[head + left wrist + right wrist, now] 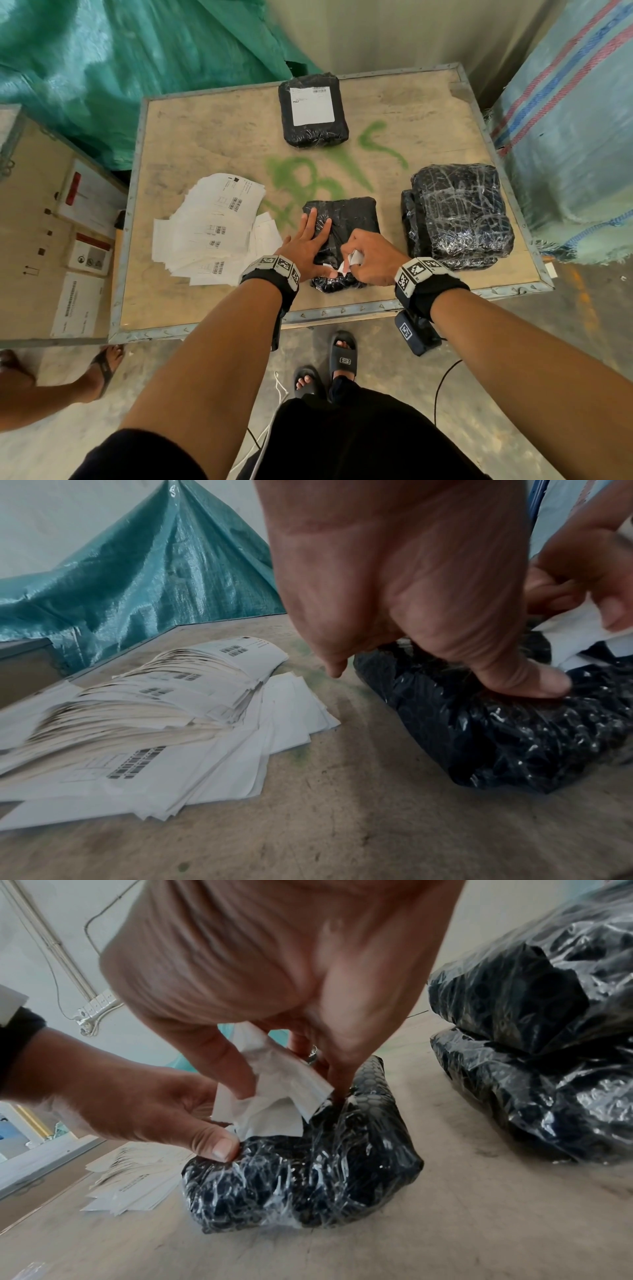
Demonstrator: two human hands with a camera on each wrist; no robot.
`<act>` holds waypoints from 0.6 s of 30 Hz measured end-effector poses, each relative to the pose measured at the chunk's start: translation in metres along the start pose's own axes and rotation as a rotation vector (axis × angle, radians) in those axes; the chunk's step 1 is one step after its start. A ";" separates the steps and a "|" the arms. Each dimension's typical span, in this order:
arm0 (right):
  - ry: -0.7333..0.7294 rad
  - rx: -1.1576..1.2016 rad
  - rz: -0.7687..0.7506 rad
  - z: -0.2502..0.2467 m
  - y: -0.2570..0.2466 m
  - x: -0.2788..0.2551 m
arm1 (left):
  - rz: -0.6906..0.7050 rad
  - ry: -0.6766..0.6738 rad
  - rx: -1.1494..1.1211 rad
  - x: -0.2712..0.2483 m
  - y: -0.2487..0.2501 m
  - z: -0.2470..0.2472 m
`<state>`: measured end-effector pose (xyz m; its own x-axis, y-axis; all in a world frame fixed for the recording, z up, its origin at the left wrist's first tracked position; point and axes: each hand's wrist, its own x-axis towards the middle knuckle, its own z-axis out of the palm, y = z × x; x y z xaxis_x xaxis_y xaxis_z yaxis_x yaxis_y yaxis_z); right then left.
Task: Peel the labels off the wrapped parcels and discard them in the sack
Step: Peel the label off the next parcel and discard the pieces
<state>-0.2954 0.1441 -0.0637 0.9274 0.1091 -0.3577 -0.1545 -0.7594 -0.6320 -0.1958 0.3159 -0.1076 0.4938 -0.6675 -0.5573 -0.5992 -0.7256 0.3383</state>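
A black parcel wrapped in clear film [349, 216] lies near the front of the wooden table [205, 144]. My left hand [308, 243] lies flat on its left half, fingers straight, thumb [520, 680] pressing the near end. My right hand [373, 253] pinches a crumpled white label [353, 257] that is partly lifted off the parcel's near end; in the right wrist view the label [274, 1096] rises from the parcel [308, 1177] between thumb and fingers. A second parcel [312, 133] at the far edge carries a flat white label [311, 106].
A fanned pile of loose white barcode sheets [212, 233] lies left of my hands. Stacked wrapped parcels without labels [459, 216] sit at the right. A green tarp [102, 68] hangs far left, a striped woven sack [575, 120] at the right. Another person's sandalled foot [102, 370] stands lower left.
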 end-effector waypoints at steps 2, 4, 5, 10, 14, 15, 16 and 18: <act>0.018 0.000 -0.005 0.002 0.002 -0.001 | 0.001 -0.001 0.000 0.000 0.000 0.000; 0.033 0.012 -0.006 0.003 0.002 -0.001 | 0.003 0.001 -0.002 0.000 0.000 0.000; 0.035 0.022 -0.006 0.003 0.002 -0.001 | 0.003 0.002 -0.005 -0.001 0.000 0.000; 0.044 0.051 -0.017 0.002 0.001 -0.002 | 0.005 0.007 -0.004 -0.001 -0.001 0.001; 0.054 0.053 -0.015 0.004 0.001 -0.003 | 0.006 0.005 -0.002 -0.002 0.001 0.000; 0.058 0.048 -0.014 0.004 0.001 -0.002 | 0.007 0.004 -0.003 -0.002 0.001 0.000; 0.064 0.045 -0.014 0.005 0.000 -0.002 | 0.006 0.003 -0.002 -0.002 0.001 0.000; 0.073 0.049 -0.016 0.005 0.000 -0.003 | 0.007 0.004 0.000 -0.002 0.001 -0.001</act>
<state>-0.2997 0.1470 -0.0663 0.9521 0.0725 -0.2971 -0.1541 -0.7255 -0.6707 -0.1971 0.3162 -0.1054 0.4918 -0.6733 -0.5520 -0.6028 -0.7208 0.3421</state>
